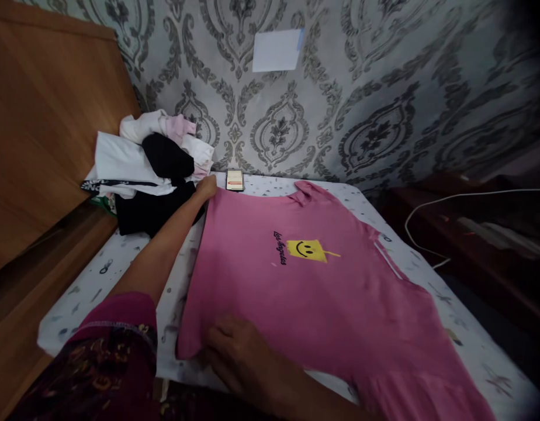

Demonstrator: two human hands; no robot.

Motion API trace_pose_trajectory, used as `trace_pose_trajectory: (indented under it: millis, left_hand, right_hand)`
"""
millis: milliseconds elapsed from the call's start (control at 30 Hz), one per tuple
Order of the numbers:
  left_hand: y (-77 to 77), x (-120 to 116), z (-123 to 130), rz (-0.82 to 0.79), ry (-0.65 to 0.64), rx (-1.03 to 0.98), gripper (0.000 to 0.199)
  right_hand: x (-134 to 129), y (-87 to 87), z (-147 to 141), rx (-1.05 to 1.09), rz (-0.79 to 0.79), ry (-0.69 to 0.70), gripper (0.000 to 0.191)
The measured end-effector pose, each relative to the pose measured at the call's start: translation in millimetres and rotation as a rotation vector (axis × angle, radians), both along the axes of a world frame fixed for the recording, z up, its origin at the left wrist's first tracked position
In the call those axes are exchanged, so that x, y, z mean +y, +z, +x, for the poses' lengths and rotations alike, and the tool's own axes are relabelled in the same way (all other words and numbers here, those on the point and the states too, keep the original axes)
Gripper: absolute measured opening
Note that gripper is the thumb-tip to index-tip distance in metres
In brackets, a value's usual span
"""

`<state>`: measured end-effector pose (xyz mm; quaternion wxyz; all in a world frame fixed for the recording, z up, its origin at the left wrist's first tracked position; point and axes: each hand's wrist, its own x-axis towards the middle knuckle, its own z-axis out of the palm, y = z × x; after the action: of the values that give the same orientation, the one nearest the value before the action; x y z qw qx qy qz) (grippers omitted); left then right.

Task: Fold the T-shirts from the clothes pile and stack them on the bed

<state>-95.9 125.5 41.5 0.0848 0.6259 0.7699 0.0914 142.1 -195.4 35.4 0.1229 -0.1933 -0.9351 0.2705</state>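
Note:
A pink T-shirt [252,280] lies spread on its side across the white patterned cover, its hem to the left and its neckline to the right. Its front bears a yellow smiley print and the lettering "Los Angeles". At the far hem corner, my left hand [207,187] is closed on the fabric. My right hand [241,354], slightly blurred, has its fingers curled around the near edge by the other hem corner. The near sleeve runs down toward the bottom right of the view.
A pile of white, black and pink clothes [136,158] sits at the back left against a wooden panel [51,105]. A phone-like device [235,180] lies beyond the shirt by the papered wall. At the right, a white cable [471,196] crosses dark red furniture [493,257].

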Motion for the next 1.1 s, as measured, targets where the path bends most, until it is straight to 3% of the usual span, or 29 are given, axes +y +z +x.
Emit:
trace_pose_trajectory:
  millis: [133, 267, 333, 400, 500, 567, 667, 733, 800, 867, 933, 1000, 1100]
  left_hand:
    - [-0.3, -13, 6, 0.015, -0.051, 0.040, 0.036]
    - [5.3, -46, 28, 0.103, -0.134, 0.091, 0.043]
    - [2.5, -75, 51, 0.147, -0.242, 0.085, 0.044]
    - [-8.1, -112, 78, 0.179, -0.451, 0.040, 0.045]
    - [-32.2, -174, 98, 0.140, -0.715, -0.010, 0.059]
    - [-45.4, -206, 84, 0.066, -0.687, 0.019, 0.064]
    - [-51.2, -229, 35, 0.023, -0.474, 0.101, 0.065]
    - [-45.7, -233, 12, 0.010, -0.355, 0.145, 0.066]
    - [-36.7, -238, 12, 0.037, -0.308, 0.165, 0.068]
    - [-30.2, -246, 36, 0.119, -0.368, 0.155, 0.070]
    - [-33.0, -259, 68, 0.205, -0.530, 0.134, 0.072]
    - [-49.9, -272, 90, 0.185, -0.719, 0.146, 0.076]
    - [-97.8, -283, 86, 0.110, -0.816, 0.208, 0.079]
  right_hand:
    - [-1, 5.3, 1, -0.100, -0.062, 0.040, 0.013]
    - [6, 10.7, 5, -0.003, -0.111, 0.173, 0.025]
    - [10, 8.2, 6, 0.024, -0.084, 0.134, 0.026]
    - [12, 0.8, 5, -0.002, 0.005, 0.073, 0.030]
    - [5, -9.8, 1, -0.036, 0.130, 0.146, 0.044]
    - [-3, -8.7, 1, 0.002, 0.116, 0.273, 0.046]
    - [-8, 5.0, 14, 0.087, -0.016, 0.338, 0.042]
    - [1, 13.0, 33, 0.119, -0.092, 0.249, 0.041]
    - [20, 12.7, 58, 0.107, -0.092, 0.072, 0.041]
    - [44, 3.9, 83, 0.028, -0.006, -0.153, 0.042]
    - [65, -8.6, 104, -0.095, 0.085, -0.324, 0.047]
    - [79, -19.8, 119, -0.187, 0.116, -0.383, 0.054]
    - [84, -29.6, 131, -0.185, 0.095, -0.369, 0.061]
